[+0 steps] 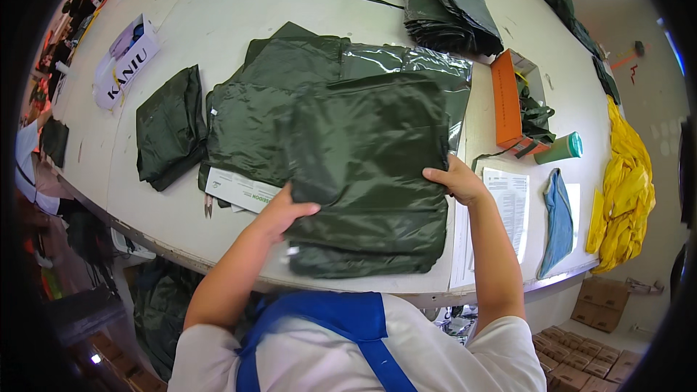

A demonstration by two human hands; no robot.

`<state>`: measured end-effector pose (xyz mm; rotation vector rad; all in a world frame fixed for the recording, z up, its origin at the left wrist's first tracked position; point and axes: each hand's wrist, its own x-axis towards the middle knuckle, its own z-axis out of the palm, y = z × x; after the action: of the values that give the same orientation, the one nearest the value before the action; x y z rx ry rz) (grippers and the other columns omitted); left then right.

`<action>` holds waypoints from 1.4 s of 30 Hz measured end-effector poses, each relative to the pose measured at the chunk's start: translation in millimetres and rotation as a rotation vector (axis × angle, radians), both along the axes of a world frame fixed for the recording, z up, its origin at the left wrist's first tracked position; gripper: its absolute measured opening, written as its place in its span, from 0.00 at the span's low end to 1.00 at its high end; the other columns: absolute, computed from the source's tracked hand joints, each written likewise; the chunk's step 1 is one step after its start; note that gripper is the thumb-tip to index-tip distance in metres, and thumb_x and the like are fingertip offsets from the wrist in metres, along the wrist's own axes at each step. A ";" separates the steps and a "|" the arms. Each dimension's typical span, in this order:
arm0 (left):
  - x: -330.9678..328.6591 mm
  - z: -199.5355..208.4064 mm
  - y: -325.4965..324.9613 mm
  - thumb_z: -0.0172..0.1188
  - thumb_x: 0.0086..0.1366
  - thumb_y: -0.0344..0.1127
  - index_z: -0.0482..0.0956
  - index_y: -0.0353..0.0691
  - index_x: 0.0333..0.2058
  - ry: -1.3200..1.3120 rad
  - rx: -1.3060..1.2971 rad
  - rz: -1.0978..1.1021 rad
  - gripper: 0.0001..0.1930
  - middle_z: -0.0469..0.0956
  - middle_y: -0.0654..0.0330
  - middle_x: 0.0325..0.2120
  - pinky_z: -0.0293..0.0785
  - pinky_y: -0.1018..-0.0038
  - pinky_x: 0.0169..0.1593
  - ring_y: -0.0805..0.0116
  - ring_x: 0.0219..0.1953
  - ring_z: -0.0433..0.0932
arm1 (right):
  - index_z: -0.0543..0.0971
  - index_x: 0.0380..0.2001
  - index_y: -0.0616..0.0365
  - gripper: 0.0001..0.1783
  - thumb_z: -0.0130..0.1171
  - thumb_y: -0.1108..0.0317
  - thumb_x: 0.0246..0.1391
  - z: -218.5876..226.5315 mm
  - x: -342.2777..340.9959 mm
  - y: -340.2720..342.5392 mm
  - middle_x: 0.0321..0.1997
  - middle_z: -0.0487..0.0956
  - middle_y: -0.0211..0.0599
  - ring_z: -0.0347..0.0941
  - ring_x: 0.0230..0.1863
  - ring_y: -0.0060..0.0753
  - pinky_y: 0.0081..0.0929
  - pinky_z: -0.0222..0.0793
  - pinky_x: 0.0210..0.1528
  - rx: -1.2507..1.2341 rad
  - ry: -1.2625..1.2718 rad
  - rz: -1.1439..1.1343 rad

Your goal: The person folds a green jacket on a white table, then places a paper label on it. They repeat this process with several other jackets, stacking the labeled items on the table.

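Observation:
Between my hands is a folded dark green fabric piece (377, 160), smooth and slightly shiny, near the table's front edge. My left hand (279, 214) grips its left side, thumb on top and fingers hidden beneath. Its right side is pinched by my right hand (457, 180), thumb also on top. Under and behind it lie more dark green fabric pieces (250, 120) and a shiny clear plastic covering (374, 58). A white printed card (239, 189) sticks out by my left hand, with small scissors (208, 207) beside it. Farther left rests another folded green bundle (171, 127).
A pile of dark plastic-wrapped pieces (446, 14) stands at the back. To the right are an orange box (507, 101), a green cylinder (560, 148), printed papers (507, 207), folded denim (557, 225) and yellow cloth (626, 189). A white box (129, 58) stands far left.

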<state>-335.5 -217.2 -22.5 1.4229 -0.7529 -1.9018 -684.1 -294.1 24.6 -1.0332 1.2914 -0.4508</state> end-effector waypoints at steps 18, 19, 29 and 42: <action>65.8 -53.3 47.3 0.59 0.51 0.21 0.61 0.38 0.58 -0.043 0.267 0.231 0.33 0.72 0.54 0.50 0.71 0.63 0.53 0.59 0.50 0.73 | 0.76 0.26 0.58 0.24 0.70 0.47 0.41 -103.2 -74.2 -156.4 0.16 0.68 0.24 0.57 0.12 0.18 0.21 0.52 0.14 0.111 0.135 -0.443; 65.7 -53.7 45.5 0.59 0.51 0.21 0.61 0.38 0.58 -0.042 0.270 0.220 0.33 0.72 0.54 0.50 0.70 0.63 0.54 0.59 0.50 0.73 | 0.77 0.29 0.61 0.26 0.71 0.48 0.40 -113.3 -61.3 -163.3 0.20 0.73 0.29 0.64 0.15 0.21 0.23 0.59 0.18 0.063 0.098 -0.447; 67.8 -58.8 44.4 0.59 0.52 0.20 0.60 0.37 0.59 -0.017 0.278 0.202 0.34 0.70 0.55 0.53 0.66 0.66 0.57 0.60 0.54 0.70 | 0.76 0.39 0.68 0.21 0.68 0.71 0.39 -44.4 23.1 -192.6 0.33 0.80 0.39 0.76 0.32 0.28 0.26 0.72 0.37 -0.495 0.148 -0.238; 66.3 -58.7 39.3 0.60 0.50 0.20 0.61 0.36 0.58 -0.004 0.282 0.217 0.34 0.72 0.54 0.50 0.69 0.64 0.55 0.59 0.51 0.72 | 0.71 0.46 0.67 0.21 0.63 0.76 0.47 42.6 -138.7 -422.0 0.45 0.76 0.45 0.75 0.42 0.44 0.41 0.76 0.45 -0.507 -0.405 -1.007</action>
<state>-269.2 -177.9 -81.3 1.6063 -0.3227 -1.8868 -822.8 -716.1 67.2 -0.5565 1.2730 -1.7261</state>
